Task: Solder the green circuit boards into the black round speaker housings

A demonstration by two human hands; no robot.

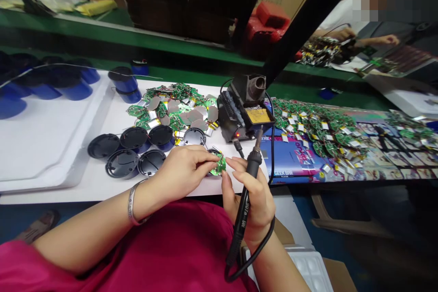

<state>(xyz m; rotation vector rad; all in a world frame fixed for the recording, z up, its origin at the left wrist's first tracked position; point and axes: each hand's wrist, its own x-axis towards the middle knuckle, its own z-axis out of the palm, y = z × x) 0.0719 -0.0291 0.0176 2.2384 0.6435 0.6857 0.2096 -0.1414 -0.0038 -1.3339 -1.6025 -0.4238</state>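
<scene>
My left hand (pixel 183 171) reaches in from the left, its thumb and fingers pinched at the edge of a small green circuit board (pixel 219 164). A dark round cup partly shows under the board. My right hand (pixel 253 196) holds a black soldering iron (pixel 247 198), its metal tip pointing up and away from the board. The thumb and a fingertip of the same hand come close to the board's right side; whether they touch it I cannot tell. Several round black-and-blue cups (pixel 133 139) stand left of the board. Behind it lies a pile of circuit boards with silver batteries (pixel 178 109).
A soldering station (pixel 232 114) with a yellow sponge (pixel 258 115) stands behind my right hand. More boards with batteries (pixel 321 130) cover the right side. A white foam tray (pixel 44 146) lies left, with blue cups (pixel 73 84) at its back. A co-worker's hands (pixel 344 34) appear far right.
</scene>
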